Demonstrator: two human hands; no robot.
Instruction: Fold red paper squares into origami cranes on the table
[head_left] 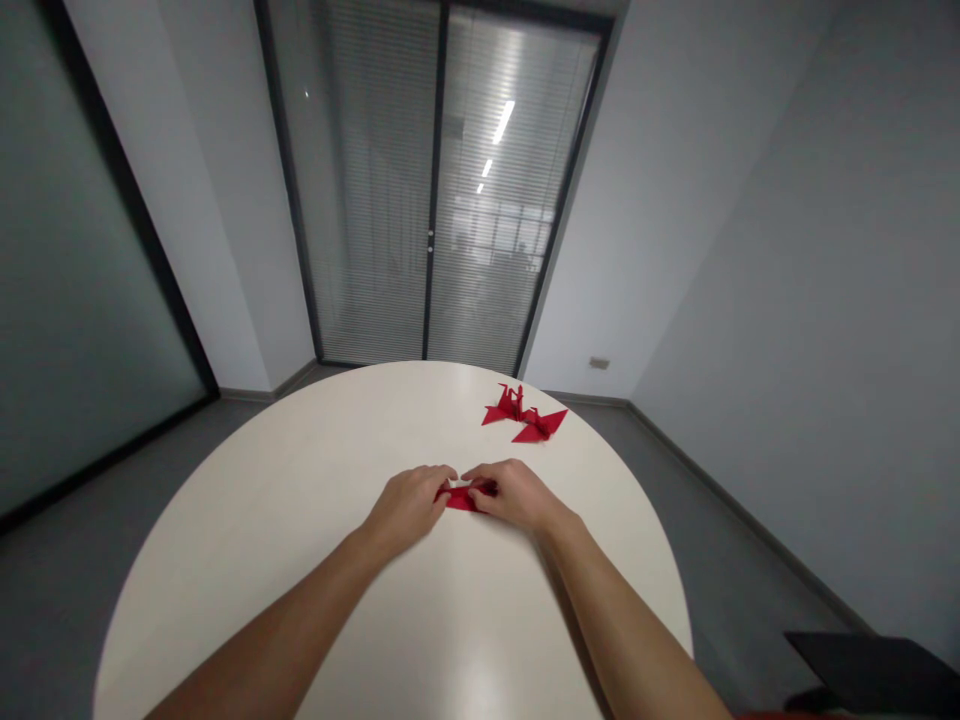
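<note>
A folded piece of red paper (462, 499) lies low over the middle of the round table, between my two hands. My left hand (417, 500) grips its left end, thumb in front and fingers curled behind. On the other end, my right hand (511, 493) pinches the paper between thumb and fingers. Both hands cover the ends, so the paper's full shape is hidden. Beyond my right hand, red origami cranes rest close together near the far edge: one crane (510, 405) at the back and another crane (541, 427) in front with its wings spread.
The round white table (300, 480) fills the space before me. Past it stand a glass door with blinds (367, 200) and pale walls. A black object, perhaps a chair part (874, 665), juts in at the lower right.
</note>
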